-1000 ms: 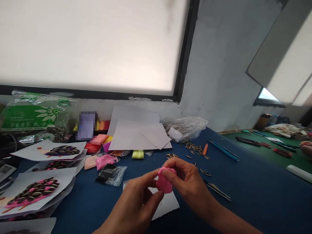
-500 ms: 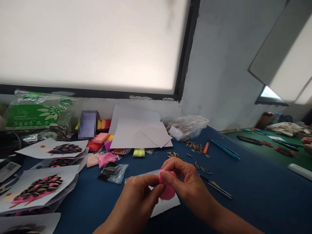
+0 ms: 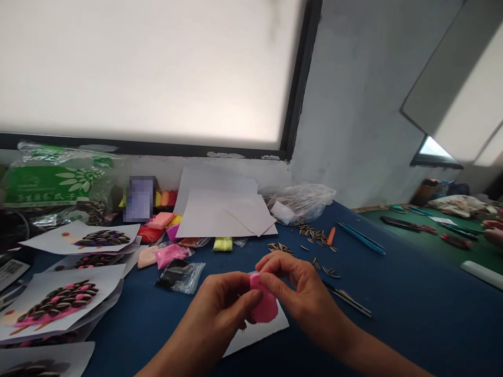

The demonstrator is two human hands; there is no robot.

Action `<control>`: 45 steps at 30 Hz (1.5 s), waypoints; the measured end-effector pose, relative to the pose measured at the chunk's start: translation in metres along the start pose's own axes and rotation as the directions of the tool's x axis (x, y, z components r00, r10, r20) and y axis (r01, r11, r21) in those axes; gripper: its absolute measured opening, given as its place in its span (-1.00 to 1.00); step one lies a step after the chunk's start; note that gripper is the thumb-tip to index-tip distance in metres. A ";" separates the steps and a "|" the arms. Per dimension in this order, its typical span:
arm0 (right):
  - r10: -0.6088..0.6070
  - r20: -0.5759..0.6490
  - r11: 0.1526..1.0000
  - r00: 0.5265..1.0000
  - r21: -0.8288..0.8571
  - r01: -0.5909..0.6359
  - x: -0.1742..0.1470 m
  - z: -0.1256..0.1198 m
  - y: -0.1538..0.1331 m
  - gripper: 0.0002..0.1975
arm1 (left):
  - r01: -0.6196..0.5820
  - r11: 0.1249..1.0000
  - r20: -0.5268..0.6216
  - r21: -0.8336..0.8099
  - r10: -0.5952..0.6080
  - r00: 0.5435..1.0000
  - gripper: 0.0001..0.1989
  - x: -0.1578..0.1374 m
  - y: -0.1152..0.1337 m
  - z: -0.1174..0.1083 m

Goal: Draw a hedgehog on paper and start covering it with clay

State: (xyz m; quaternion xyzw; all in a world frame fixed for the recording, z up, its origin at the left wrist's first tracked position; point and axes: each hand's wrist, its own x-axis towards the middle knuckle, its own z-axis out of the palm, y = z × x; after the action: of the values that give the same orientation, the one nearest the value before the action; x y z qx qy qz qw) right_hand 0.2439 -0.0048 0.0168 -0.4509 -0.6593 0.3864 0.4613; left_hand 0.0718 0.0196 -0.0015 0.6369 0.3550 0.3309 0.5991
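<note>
A flattened piece of pink modelling clay (image 3: 266, 306) is held up between my two hands, its rounded lower part hanging down and its top edge thicker. My left hand (image 3: 226, 303) pinches it from the left between thumb and fingers. From the right, the thumb and fingers of my right hand (image 3: 293, 285) press its upper edge. Under the hands lies a white sheet of paper (image 3: 259, 334), partly covered by them. Sunflower seeds (image 3: 280, 247) lie on the blue table just beyond my right hand.
Packets of coloured clay (image 3: 173, 255) and white sheets (image 3: 220, 212) lie at the back. Printed pictures (image 3: 58, 298) are stacked at left. Metal tools (image 3: 349, 300), an orange stick (image 3: 331, 236) and a blue pen-like tool (image 3: 361, 238) lie right. Another person's hand (image 3: 493, 230) shows at far right.
Both hands have shifted slightly left with the pink clay. More of the clay's face now shows, and the left thumb sits a little higher on it.
</note>
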 end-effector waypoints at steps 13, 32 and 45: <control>0.064 0.058 0.996 0.996 0.061 -0.068 -0.003 0.005 0.004 -0.78 | -0.004 0.998 0.042 0.059 0.002 0.999 -0.53 -0.003 0.001 0.001; -0.045 0.024 0.999 0.999 0.010 0.045 -0.003 0.003 0.001 -0.77 | 0.054 0.990 -0.015 -0.131 -0.056 0.998 -0.51 -0.001 0.007 -0.007; -0.197 0.063 0.971 0.978 -0.124 0.203 -0.003 0.005 0.002 -0.80 | 0.017 0.993 -0.013 -0.121 -0.018 1.000 -0.52 0.000 0.005 -0.007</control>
State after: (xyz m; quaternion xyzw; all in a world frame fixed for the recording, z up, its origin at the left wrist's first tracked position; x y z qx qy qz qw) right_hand 0.2397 -0.0072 0.0132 -0.4014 -0.7365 0.3051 0.4509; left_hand 0.0662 0.0228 0.0039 0.5941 0.3441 0.3510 0.6368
